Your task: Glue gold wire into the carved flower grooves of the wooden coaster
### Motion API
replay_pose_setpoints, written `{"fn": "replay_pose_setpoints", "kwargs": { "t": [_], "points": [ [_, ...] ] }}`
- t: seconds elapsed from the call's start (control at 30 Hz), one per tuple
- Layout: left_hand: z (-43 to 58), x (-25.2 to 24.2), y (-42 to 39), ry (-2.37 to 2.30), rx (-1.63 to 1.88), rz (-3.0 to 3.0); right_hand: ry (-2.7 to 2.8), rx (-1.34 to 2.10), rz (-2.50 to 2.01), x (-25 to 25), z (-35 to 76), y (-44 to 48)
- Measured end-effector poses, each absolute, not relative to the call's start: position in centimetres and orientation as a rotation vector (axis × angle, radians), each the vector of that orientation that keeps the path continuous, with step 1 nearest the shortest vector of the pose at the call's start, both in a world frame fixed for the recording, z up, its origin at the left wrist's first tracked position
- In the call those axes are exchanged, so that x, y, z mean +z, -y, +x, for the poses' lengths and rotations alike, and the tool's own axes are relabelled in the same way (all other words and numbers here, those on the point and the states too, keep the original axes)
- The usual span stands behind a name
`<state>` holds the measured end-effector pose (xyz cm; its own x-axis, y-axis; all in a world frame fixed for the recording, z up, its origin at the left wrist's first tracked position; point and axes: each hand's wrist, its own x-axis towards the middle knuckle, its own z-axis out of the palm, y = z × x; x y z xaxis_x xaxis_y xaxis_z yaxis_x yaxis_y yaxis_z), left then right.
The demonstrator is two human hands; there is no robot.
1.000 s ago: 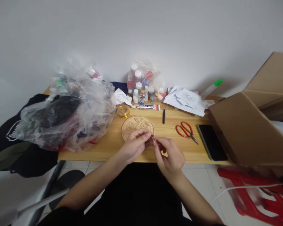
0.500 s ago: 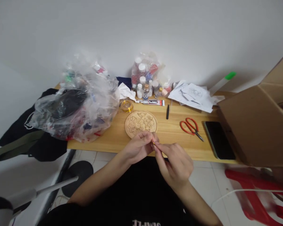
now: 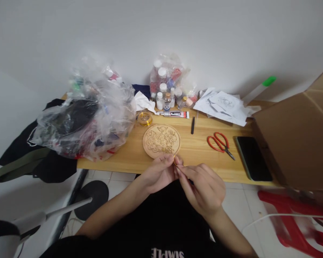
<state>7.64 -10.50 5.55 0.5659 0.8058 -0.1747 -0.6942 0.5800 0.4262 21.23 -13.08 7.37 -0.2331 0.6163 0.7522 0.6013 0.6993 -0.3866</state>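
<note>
A short curved piece of gold wire (image 3: 174, 161) is pinched between the fingertips of both hands. My left hand (image 3: 161, 172) grips it between thumb and fingers, and my right hand (image 3: 203, 184) pinches it from the other side. Just beyond them lies a round wooden disc (image 3: 161, 140) with a flower pattern in gold-coloured lines; its near edge meets my left fingertips in the view. Behind the disc, to the left, rests a spool of gold wire (image 3: 145, 118). Red-handled pliers (image 3: 220, 143) lie to the right of the disc, their handles spread.
On the wooden table (image 3: 110, 165) are a large plastic bag (image 3: 97, 122), bottles (image 3: 163, 86), a glue tube (image 3: 176, 114), a black tool (image 3: 193, 125), papers (image 3: 223, 105) and a phone (image 3: 253, 158). A cardboard box (image 3: 296, 143) stands right.
The wire between my fingertips now shows as a wider curve. My right hand has shifted slightly right and down in the view, and the camera view has moved a little.
</note>
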Motion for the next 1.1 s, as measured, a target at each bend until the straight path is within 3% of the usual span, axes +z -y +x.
{"fn": "replay_pose_setpoints", "kwargs": {
  "t": [0.7,0.8,0.93,1.1],
  "points": [
    [7.0,4.2,11.1,-0.465,1.01,0.437,2.063,0.124,-0.841,6.4,22.8,12.6],
    [5.9,3.4,10.7,-0.715,1.051,0.801,2.073,0.24,-0.854,6.1,23.8,11.7],
    [4.0,2.0,9.1,-1.212,0.976,1.767,2.139,0.238,-0.878,5.2,25.5,9.3],
    [2.8,0.8,5.9,-1.198,0.623,2.359,2.388,-0.051,-0.84,4.9,27.1,5.0]
  ]
}}
